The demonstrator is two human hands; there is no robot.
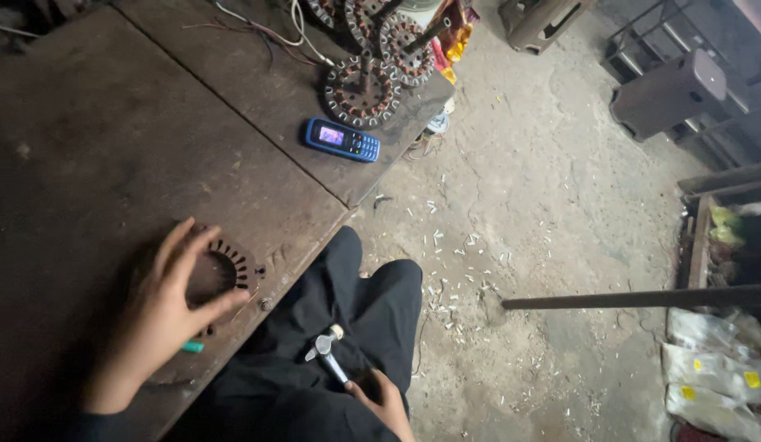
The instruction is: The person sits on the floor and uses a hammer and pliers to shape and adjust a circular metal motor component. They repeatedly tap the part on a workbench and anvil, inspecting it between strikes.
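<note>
My left hand sits on the stator core, the slotted ring lying flat on the near part of the workbench, just beside its near edge. Fingers spread wide over the top, thumb hooked toward the bore; it's a loose steadying hold, palm open, not a clamp. A small green piece lies just by the heel of that hand; can't tell what it is.

My right hand is down over my lap, closed around the handle of a small hammer, head pointing up and away from me, well apart from the core.

To do this well, as I judge it: keep the core flat and pinned against the bench so it can't skate, keep fingertips on the outer rim and clear of the slots and anything about to be struck. Light, square taps only; the laminations look thin and would likely bend.

Far side of the bench: a blue keypad phone, more wound stators and loose wires. Floor to the right is littered with small white scraps.
</note>
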